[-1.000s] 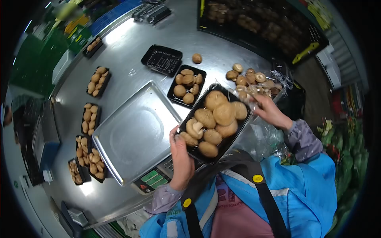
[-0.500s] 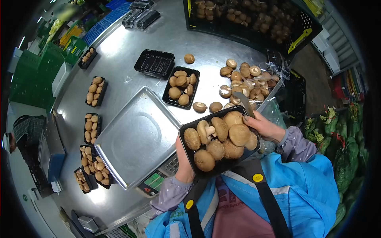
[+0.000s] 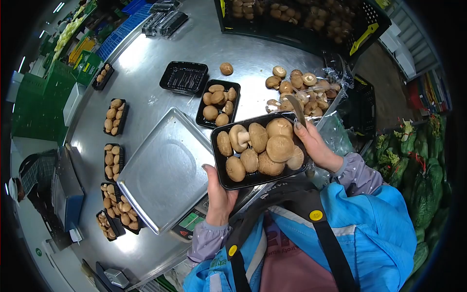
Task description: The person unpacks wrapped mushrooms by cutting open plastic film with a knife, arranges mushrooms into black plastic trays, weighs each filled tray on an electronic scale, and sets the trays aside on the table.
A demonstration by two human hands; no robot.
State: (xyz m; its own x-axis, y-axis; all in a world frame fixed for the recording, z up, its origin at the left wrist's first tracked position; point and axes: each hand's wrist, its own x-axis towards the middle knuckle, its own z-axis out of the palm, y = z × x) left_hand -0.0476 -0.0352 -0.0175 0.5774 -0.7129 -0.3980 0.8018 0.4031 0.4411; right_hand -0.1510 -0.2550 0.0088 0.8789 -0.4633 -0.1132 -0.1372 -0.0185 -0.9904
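Note:
A black plastic tray (image 3: 222, 171) filled with brown shiitake mushrooms (image 3: 280, 148) is held in front of my body, over the near edge of the steel table. My left hand (image 3: 220, 198) grips its left near corner, thumb up at the side and the other fingers hidden beneath. At the right end my right hand (image 3: 317, 147) holds the tray together with a knife (image 3: 296, 110), whose blade points away from me. One mushroom in the tray lies with its pale stem showing. Just left of the tray is a weighing scale (image 3: 163, 173) with a bare metal pan.
Beyond the held tray stand a part-filled mushroom tray (image 3: 234, 113) and an empty black tray (image 3: 184, 78). Loose mushrooms (image 3: 311, 95) spill from a clear bag at right. Several filled trays (image 3: 114, 117) line the left. A mushroom crate (image 3: 292, 34) stands at the back.
The held tray has shifted slightly left and sits more level. My left thumb now shows at the tray's near left corner. The mushrooms inside look unchanged.

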